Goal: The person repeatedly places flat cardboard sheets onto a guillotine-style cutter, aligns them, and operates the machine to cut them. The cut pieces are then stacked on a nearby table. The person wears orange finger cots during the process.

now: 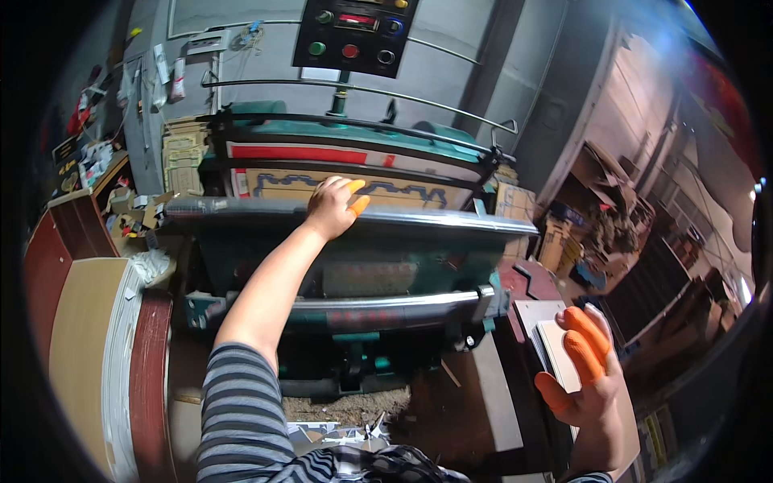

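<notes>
My left hand (332, 208) reaches out over the silver front edge (427, 216) of a dark green press (266, 249), with orange finger covers on two fingertips. Its fingers are apart, and nothing shows in them; I cannot tell whether it touches the edge. Behind it, inside the press, a tan board (298, 193) carries a dark, wavy-edged outline. My right hand (592, 382) is raised at the right, fingers spread and holding nothing, with orange covers on several digits. Close beside it lies a stack of pale flat sheets (550, 338), partly hidden by the hand.
A black control panel (354, 36) with coloured buttons stands above the press. A metal rail (362, 92) crosses behind it. Tall boards (88, 338) curve along the left. A reddish side table (527, 282) adjoins the press at right. Cardboard piles (600, 201) fill the far right.
</notes>
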Motion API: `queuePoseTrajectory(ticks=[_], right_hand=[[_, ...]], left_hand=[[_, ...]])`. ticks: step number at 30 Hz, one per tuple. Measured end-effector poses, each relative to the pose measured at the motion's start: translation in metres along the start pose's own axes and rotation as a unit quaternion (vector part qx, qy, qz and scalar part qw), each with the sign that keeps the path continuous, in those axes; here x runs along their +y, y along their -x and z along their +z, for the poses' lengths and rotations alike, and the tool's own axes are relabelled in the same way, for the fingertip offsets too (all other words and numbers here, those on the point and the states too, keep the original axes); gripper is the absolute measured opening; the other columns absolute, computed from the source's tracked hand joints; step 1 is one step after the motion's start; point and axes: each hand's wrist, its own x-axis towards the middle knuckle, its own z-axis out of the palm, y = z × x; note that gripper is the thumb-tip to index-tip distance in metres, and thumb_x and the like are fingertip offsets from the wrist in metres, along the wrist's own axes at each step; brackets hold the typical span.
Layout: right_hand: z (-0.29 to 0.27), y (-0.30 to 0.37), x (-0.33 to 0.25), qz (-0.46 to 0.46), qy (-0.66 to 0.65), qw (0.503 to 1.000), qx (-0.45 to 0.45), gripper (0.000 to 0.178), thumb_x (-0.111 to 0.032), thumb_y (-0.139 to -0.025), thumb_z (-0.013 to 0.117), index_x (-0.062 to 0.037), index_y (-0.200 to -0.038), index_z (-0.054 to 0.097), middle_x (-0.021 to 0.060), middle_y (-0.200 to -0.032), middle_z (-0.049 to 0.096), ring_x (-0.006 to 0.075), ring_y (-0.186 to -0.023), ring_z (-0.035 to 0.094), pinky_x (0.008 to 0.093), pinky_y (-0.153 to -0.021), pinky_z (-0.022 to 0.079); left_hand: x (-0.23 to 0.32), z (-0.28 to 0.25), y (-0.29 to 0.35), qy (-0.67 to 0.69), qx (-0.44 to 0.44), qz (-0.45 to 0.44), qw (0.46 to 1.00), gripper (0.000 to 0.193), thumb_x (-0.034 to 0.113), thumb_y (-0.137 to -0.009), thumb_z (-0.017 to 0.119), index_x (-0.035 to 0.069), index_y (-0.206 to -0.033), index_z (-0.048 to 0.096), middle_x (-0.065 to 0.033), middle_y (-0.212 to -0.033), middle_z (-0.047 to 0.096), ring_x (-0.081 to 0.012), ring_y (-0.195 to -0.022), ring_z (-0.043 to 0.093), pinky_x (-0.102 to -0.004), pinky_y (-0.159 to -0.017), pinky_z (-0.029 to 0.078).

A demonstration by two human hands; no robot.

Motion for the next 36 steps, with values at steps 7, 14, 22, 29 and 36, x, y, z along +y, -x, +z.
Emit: queuePoseTrajectory(ticks=[7,14,22,29,36], right_hand=[[0.062,0.114,0.034,0.234,-0.070,0.970,0.013,0.048,-0.004,-0.073,0.077,-0.0006,-0.118,0.061,0.0203,-0.122,0.060,0.0344,-0.110,0.061,0.0383,-0.095,0.048],[0.167,0.231,0.030,0.479,-0.196,0.854,-0.060,0.036,-0.018,-0.080,0.075,-0.0016,-0.111,0.067,0.0196,-0.114,0.064,0.0330,-0.101,0.064,0.0372,-0.087,0.052],[0.140,0.239,0.030,0.380,-0.095,0.917,-0.080,0.037,-0.022,-0.081,0.073,-0.0051,-0.113,0.066,0.0177,-0.114,0.064,0.0334,-0.098,0.063,0.0387,-0.086,0.052],[0.099,0.303,0.030,0.435,-0.027,0.896,-0.088,0.037,-0.025,-0.079,0.074,-0.0066,-0.111,0.067,0.0174,-0.112,0.064,0.0329,-0.096,0.064,0.0393,-0.085,0.052],[0.057,0.360,0.023,0.497,0.024,0.865,-0.067,0.035,-0.018,-0.077,0.075,-0.0023,-0.106,0.067,0.0185,-0.110,0.065,0.0339,-0.095,0.065,0.0378,-0.084,0.052]], left_hand=[[0.131,-0.034,0.135,0.211,-0.173,0.060,0.960,0.019,0.012,-0.076,0.073,0.006,-0.093,0.071,-0.0115,-0.088,0.070,-0.0275,-0.085,0.067,-0.0372,-0.077,0.054],[0.181,-0.133,0.217,0.122,-0.242,-0.042,0.962,0.018,0.014,-0.072,0.076,0.006,-0.088,0.073,-0.0102,-0.081,0.070,-0.0276,-0.075,0.068,-0.0359,-0.068,0.053],[0.235,-0.153,0.136,0.114,-0.034,0.057,0.991,0.020,0.008,-0.072,0.076,0.003,-0.090,0.069,-0.0088,-0.087,0.069,-0.0284,-0.078,0.066,-0.0366,-0.072,0.052],[0.262,-0.143,0.061,0.072,0.065,0.114,0.989,0.020,0.011,-0.080,0.072,0.001,-0.097,0.069,-0.0104,-0.105,0.067,-0.0306,-0.104,0.062,-0.0395,-0.091,0.047],[0.268,-0.102,0.017,0.057,0.105,0.108,0.987,0.027,0.017,-0.088,0.066,0.001,-0.109,0.066,-0.0142,-0.116,0.064,-0.0310,-0.116,0.057,-0.0398,-0.100,0.043]])
